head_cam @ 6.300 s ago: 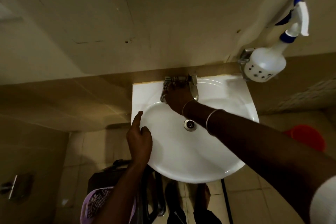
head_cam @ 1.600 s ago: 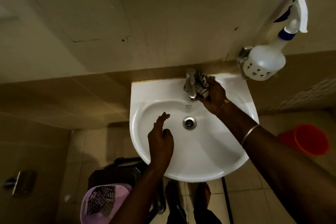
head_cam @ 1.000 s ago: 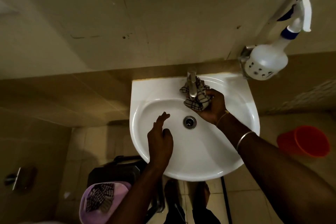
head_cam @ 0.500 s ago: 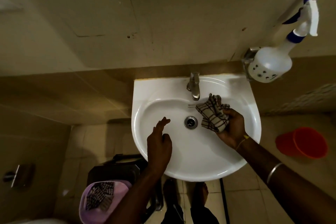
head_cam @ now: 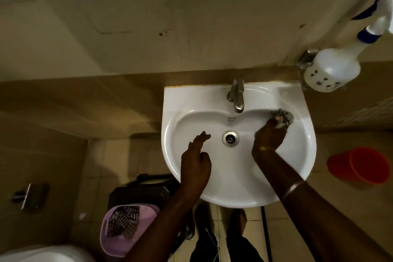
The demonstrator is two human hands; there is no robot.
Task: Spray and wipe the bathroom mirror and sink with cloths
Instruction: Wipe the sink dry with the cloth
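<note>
A white wall-mounted sink (head_cam: 238, 187) fills the middle of the head view, with a metal tap (head_cam: 236, 94) at its back and a drain (head_cam: 230, 138) in the bowl. My right hand (head_cam: 268, 137) presses a checked cloth (head_cam: 282, 118) against the bowl's upper right wall. My left hand (head_cam: 196, 158) rests on the left part of the bowl with its fingers spread and nothing in it. A white spray bottle (head_cam: 336, 66) with a blue and white trigger stands on a metal wall holder to the right of the sink. No mirror is in view.
A purple basket (head_cam: 125, 229) holding another checked cloth sits on a dark stool (head_cam: 138, 191) below left of the sink. An orange bucket (head_cam: 361, 165) stands on the tiled floor at right. A metal wall fitting (head_cam: 27, 195) is at far left. My feet show under the sink.
My right hand carried the cloth off the tap, down over the bowl, and now presses it onto the bowl's upper right wall. My left hand has stayed on the left of the bowl.
</note>
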